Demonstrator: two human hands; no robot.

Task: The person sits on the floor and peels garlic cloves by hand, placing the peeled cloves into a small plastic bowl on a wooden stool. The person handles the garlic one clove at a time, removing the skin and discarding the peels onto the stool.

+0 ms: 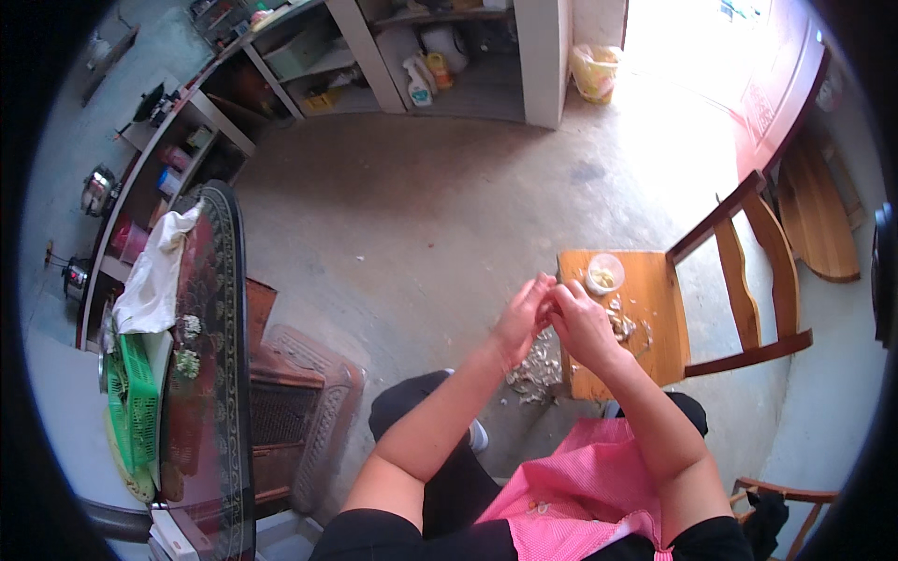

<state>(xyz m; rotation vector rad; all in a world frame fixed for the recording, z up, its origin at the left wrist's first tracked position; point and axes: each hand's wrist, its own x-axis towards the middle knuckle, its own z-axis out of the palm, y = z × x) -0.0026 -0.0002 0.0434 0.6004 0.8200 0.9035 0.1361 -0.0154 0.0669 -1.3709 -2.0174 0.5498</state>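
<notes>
My left hand (520,317) and my right hand (581,321) meet at the fingertips, in front of the near left part of a wooden chair's seat (656,294). The fingers are bent and touch; whether something small is between them cannot be told. Just beyond my right hand, a small clear plastic cup (605,273) stands on the seat with pale pieces in it, perhaps garlic cloves. Whitish, papery peelings (621,324) lie on the seat beside my right hand. More peelings (537,372) are scattered on the floor below my hands.
On the left stands a patterned table (235,393) with a green plastic basket (140,400) and a white cloth (158,273). Open shelves (463,116) with bottles run along the far side. A lined waste bin (596,73) stands by the bright doorway. The chair's back (744,273) rises at the right.
</notes>
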